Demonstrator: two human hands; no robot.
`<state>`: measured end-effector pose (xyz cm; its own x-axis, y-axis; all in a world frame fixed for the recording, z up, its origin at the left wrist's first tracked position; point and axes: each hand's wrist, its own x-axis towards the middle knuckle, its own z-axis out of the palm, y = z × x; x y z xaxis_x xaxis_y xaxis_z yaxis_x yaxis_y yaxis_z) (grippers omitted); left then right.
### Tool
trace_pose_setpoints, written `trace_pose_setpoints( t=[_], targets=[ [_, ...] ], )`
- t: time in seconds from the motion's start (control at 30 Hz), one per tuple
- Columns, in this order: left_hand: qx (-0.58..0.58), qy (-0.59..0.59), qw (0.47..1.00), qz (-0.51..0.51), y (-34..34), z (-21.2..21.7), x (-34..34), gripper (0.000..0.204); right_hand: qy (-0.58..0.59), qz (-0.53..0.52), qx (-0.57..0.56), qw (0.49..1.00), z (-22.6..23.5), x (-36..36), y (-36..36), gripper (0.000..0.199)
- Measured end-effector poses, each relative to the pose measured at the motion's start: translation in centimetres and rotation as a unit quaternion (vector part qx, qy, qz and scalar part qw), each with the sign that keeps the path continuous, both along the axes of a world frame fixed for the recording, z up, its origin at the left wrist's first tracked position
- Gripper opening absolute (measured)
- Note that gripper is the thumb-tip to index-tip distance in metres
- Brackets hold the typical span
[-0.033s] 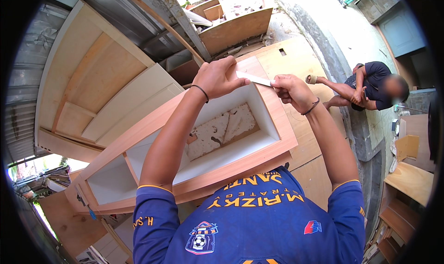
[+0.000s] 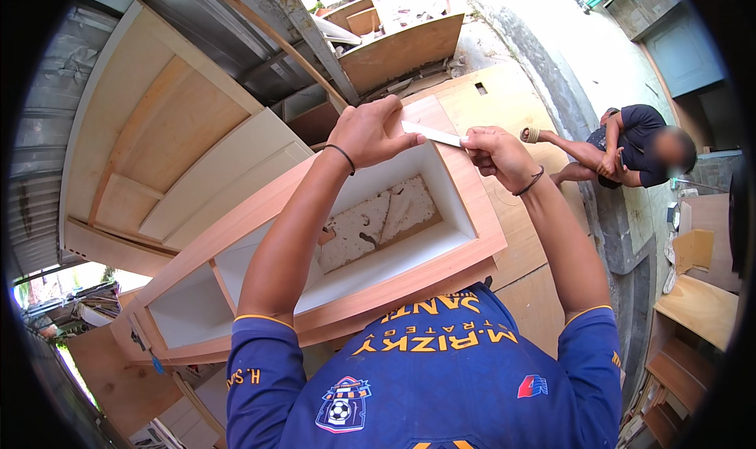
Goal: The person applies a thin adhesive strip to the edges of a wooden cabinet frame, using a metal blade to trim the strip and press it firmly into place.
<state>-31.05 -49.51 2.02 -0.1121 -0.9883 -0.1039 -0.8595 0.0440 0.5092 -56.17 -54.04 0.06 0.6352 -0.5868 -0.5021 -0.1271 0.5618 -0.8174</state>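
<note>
A thin white strip point(image 2: 431, 134) stretches between my two hands above the far right corner of a wooden cabinet point(image 2: 486, 213). My right hand point(image 2: 501, 156) pinches the strip's right end between thumb and fingers, the other fingers curled under. At the strip's left end is my left hand point(image 2: 370, 131), thumb along the strip and fingers bent over the cabinet's far edge; its grip is partly hidden. The cabinet lies with its open front up, pink-brown wood-grain edges around white-lined compartments. Through the larger opening shows a stained, pale surface point(image 2: 386, 213).
Large wooden panels point(image 2: 181, 110) lean at the left. A box of scraps point(image 2: 402, 51) stands beyond the cabinet. At the right, a person point(image 2: 642, 146) in dark clothes sits on the concrete, near wooden shelving point(image 2: 693, 339). A plywood sheet point(image 2: 504, 95) lies under the cabinet's right end.
</note>
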Motion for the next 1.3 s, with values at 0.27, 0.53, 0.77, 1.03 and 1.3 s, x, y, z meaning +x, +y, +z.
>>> trace_pose_setpoints(
  t=[0.27, 0.53, 0.77, 1.03, 1.3],
  targets=[
    [-0.032, -0.026, 0.999, -0.018, 0.2, -0.1, 0.0, 0.074, -0.014, 0.012, 0.005, 1.0, -0.4, -0.9, 0.3, 0.024],
    [-0.017, -0.01, 1.0, -0.008, 0.1, 0.0, -0.1, 0.07, -0.014, 0.0, 0.01, 1.0, -0.1, -0.8, 0.4, 0.024],
    [-0.018, -0.003, 1.0, 0.0, 0.1, -0.2, -0.1, 0.072, -0.007, 0.001, -0.005, 1.0, -0.3, -0.6, 0.1, 0.023],
    [-0.032, -0.021, 0.999, -0.019, 0.3, -0.1, -0.1, 0.073, -0.01, 0.013, 0.016, 1.0, -0.4, -1.1, 0.4, 0.023],
    [-0.05, -0.012, 0.999, -0.01, 0.0, -0.3, -0.4, 0.07, -0.014, -0.027, -0.002, 1.0, -0.2, -0.9, -0.3, 0.02]
  ],
)
